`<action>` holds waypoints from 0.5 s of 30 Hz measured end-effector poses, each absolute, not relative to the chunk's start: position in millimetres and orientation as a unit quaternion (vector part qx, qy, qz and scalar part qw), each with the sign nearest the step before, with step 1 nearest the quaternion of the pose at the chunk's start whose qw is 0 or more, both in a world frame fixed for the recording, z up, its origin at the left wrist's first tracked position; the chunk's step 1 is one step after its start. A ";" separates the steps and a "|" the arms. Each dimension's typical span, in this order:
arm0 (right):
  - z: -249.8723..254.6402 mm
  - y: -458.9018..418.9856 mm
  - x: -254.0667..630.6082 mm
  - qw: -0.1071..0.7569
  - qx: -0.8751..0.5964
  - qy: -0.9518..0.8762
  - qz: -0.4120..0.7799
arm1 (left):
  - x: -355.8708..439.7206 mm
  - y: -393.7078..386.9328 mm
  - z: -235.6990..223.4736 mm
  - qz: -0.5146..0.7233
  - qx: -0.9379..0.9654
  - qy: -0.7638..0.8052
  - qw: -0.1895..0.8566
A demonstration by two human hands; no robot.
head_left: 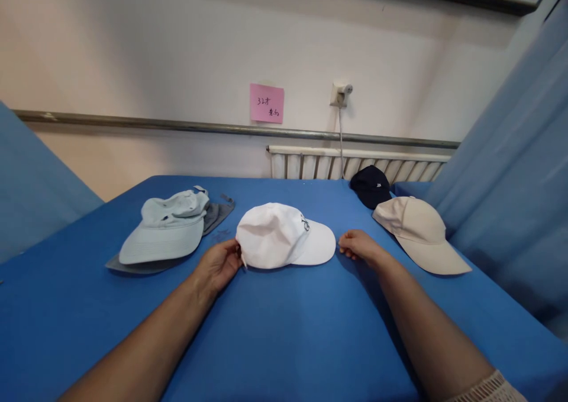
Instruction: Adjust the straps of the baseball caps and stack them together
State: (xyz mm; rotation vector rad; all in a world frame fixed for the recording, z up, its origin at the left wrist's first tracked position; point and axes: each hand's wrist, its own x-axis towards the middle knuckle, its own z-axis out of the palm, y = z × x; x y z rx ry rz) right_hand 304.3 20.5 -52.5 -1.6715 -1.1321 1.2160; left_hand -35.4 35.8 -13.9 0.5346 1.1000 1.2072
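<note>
A white baseball cap [270, 236] lies on the blue-covered table, its brim pointing right and a dark emblem on its front. At the back of that cap, my left hand [220, 264] is closed on the edge near the strap, thumb and fingers pinching it. Just past the brim's tip, my right hand [360, 246] hovers with fingers curled together. A small gap seems to separate it from the brim, and I see nothing in its fingers.
Left on the blue table [284, 337], a pale blue cap [164, 230] rests on a grey cap [215, 215]. A beige cap [419, 230] and a navy cap [370, 186] sit at right. Behind are a radiator [355, 164], a metal rail [177, 125] and a plugged-in cable [341, 135]. Blue curtains [510, 183] hang alongside.
</note>
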 end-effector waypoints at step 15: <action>-59.2 10.8 256.8 0.304 -0.652 -0.681 0.134 | -30.3 13.3 -2.5 0.322 0.689 0.624 0.181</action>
